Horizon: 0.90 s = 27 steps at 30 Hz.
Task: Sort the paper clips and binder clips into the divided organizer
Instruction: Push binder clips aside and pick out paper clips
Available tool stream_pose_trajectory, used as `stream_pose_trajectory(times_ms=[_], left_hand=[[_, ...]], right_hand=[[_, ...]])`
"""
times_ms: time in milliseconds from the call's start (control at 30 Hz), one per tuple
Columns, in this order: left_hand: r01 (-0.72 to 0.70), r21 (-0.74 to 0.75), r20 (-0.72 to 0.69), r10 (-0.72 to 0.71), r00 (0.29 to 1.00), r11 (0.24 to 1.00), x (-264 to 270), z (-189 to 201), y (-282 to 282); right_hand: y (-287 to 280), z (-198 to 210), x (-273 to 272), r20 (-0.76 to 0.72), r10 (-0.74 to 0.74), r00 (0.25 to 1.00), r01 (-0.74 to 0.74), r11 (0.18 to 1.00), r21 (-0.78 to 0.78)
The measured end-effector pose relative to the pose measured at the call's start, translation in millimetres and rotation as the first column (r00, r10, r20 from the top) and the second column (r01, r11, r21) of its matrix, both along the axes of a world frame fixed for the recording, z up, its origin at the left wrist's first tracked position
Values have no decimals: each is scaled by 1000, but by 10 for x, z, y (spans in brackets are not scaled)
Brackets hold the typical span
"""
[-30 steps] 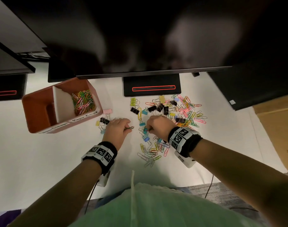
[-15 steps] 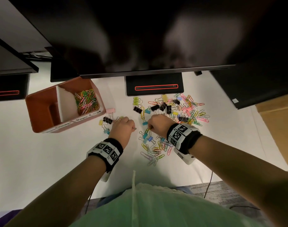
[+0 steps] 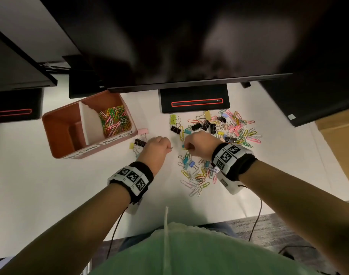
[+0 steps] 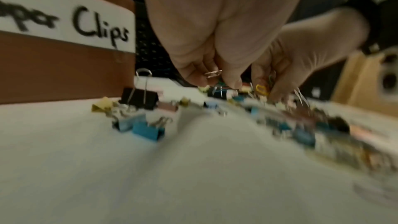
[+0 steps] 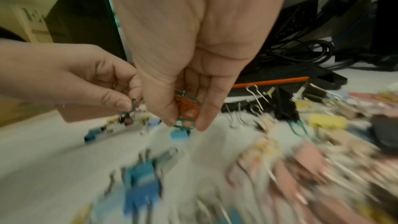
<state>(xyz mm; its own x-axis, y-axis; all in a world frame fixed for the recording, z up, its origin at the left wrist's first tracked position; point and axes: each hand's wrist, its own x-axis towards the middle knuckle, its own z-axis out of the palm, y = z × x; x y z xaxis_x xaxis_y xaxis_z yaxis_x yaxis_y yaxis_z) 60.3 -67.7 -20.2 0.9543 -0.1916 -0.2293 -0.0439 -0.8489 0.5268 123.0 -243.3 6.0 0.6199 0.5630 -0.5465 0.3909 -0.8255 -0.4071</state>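
Two hands low over the desk, knuckles up, fingers curled down. Left hand (image 3: 155,147) pinching a few paper clips (image 4: 213,74) at the fingertips. Right hand (image 5: 193,57) clamped on a green-and-orange bunch (image 5: 186,111), long axes hanging downward. Orange organizer (image 3: 56,139) off left, clips inside its right compartment.
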Motion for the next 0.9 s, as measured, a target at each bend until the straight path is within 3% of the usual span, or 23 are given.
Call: stream_pose_trajectory(times_ms=[100,167,300,400,533,667,800,900], left_hand=[[-178,-193,102,200,974,965,-1,362,228],[-283,-240,156,325,933,929,26,616,469],[-493,-224,125,527,841,841,134,920,994],[-569,-135,49,579,814,812,226,872,1263],[-518,-56,-17,518,855,853,261,759,1395],[-466,-104,76,474,877,879,204,811,1333],[-353,-287,157,407,900,891,114,905,1001],[-261,-351,113,317,942,899,94,826,596]], right_hand=[[212,204,53,68,-4,998,-3,994,105],[453,355,101,121,21,992,-41,984,174],[1098,579,195,201,12,979,-81,937,340],[1544,586,262,175,-70,982,0,928,372],[1843,523,297,103,-161,982,112,920,376],[1806,530,264,70,-153,986,103,878,468],[1359,466,260,72,-196,978,119,806,580],[797,290,361,144,-267,953,155,836,526]])
